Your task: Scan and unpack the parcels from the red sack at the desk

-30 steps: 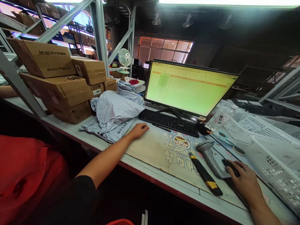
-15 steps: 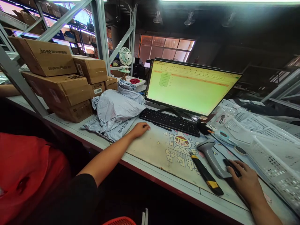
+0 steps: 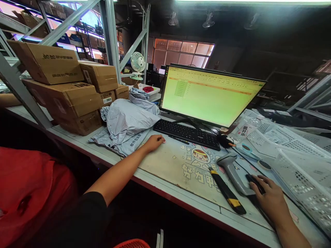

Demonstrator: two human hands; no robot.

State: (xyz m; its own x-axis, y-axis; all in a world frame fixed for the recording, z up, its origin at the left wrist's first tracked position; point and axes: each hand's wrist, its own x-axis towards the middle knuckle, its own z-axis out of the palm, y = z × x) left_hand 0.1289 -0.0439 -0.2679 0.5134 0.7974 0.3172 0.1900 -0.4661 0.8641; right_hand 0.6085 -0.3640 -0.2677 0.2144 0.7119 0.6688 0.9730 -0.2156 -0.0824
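Mouse (image 3: 254, 183), black and partly covered, lies on the desk (image 3: 181, 197) toward its right end, nearer the front edge than the back. Over it sits the right hand (image 3: 270, 199), thumb along one side and fingers across the top, so this grip is closed about the mouse. Just beside it, on the left, a grey handheld scanner (image 3: 234, 174) lies with its head pointing toward the back edge. Next along is a black and yellow utility knife (image 3: 227, 191), slanting so that its lower end comes close to the front edge. On the other side, a white perforated basket (image 3: 297, 179) stands along the right end of the desk.

Near the middle of the desk rests the left hand (image 3: 154, 143), its grip curled with the fingers together; whether anything small is tucked inside I cannot tell. It is on a desk mat (image 3: 168, 162) printed with a cartoon face. Close to its fingertips lies a pen (image 3: 178, 139), in front of the black keyboard (image 3: 186, 134). Behind the keyboard, toward the back edge, stands a lit monitor (image 3: 209, 96) showing a green spreadsheet. Grey plastic mailing bags (image 3: 131, 119) lie heaped beside the left hand, and cardboard boxes (image 3: 67, 98) are stacked farther toward the left end.
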